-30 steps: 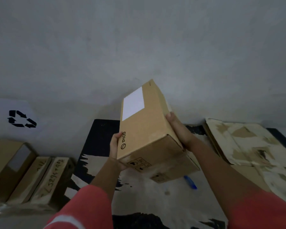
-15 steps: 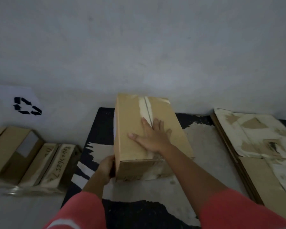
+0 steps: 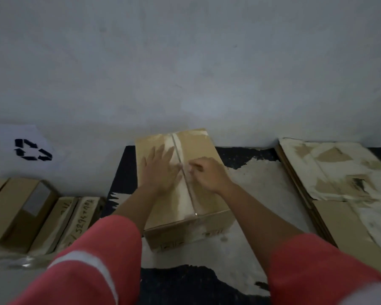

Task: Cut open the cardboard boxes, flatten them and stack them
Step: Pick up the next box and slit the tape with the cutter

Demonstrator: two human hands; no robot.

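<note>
The cardboard box (image 3: 204,146) sat closed at the centre of the frame on the worn black mat (image 3: 253,186), its taped seam (image 3: 190,200) facing up. Half a second earlier the left hand (image 3: 161,170) had gripped the box's lower-left corner; now it lay flat on the lid, fingers spread, left of the seam. The right hand (image 3: 209,175), flat on the lid before, had curled its fingers at the seam, just beside the left; whether it pinched anything could not be told. 1 pile of flattened cardboard (image 3: 330,172) lay at the right edge.
</note>
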